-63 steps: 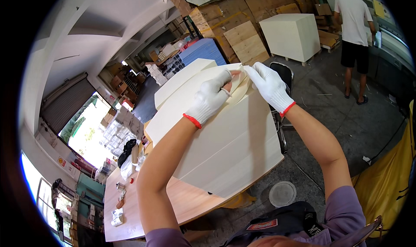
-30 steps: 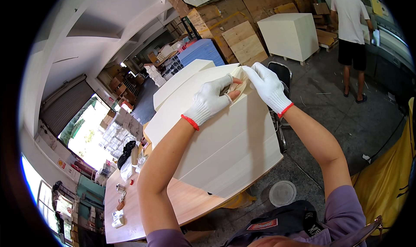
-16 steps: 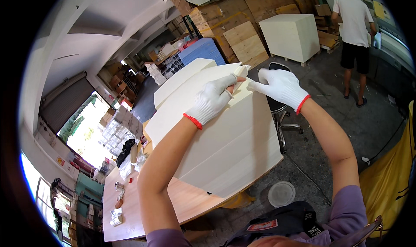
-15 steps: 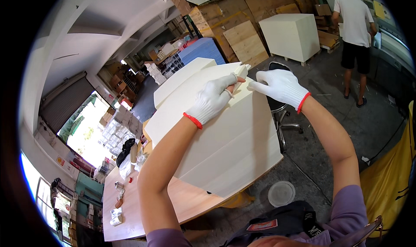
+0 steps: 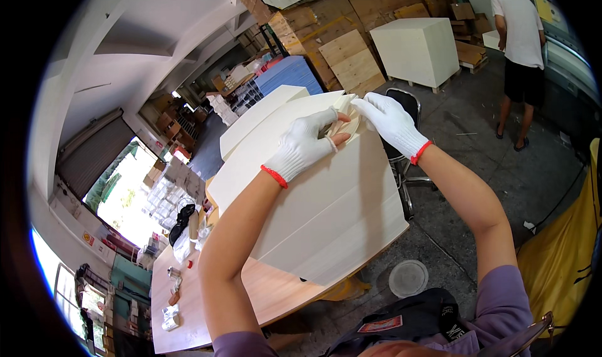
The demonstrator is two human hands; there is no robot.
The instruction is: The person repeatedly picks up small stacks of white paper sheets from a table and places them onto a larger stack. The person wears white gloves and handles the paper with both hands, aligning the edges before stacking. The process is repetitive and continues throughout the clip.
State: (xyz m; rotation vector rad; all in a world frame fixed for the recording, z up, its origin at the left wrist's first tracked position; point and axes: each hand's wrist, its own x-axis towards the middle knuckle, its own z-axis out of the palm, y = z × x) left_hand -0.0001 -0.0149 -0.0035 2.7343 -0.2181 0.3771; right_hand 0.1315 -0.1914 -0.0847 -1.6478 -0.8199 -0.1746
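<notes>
A tall stack of large cream-white sheets (image 5: 313,213), like paper or thin card, sits in front of me on a wooden table. My left hand (image 5: 304,142), in a white knit glove with a red cuff, rests on top near the stack's far right edge. Its bare thumb and fingertip are spread apart. My right hand (image 5: 390,124), gloved the same way, has its fingers closed at the far right corner of the upper sheets. Some sheet edges are lifted and fanned between the two hands. The glove partly hides that fingertip contact.
Small items lie on the wooden table (image 5: 188,329) at left. A wheeled chair (image 5: 401,106) stands beyond the stack, a round pale lid or bucket (image 5: 408,278) on the floor. A person (image 5: 519,31) works at a machine at far right, near another pallet stack (image 5: 414,50).
My right hand has moved left and slightly up onto the sheet corner. The left thumb has spread away from its fingers. The person at far right has shifted slightly.
</notes>
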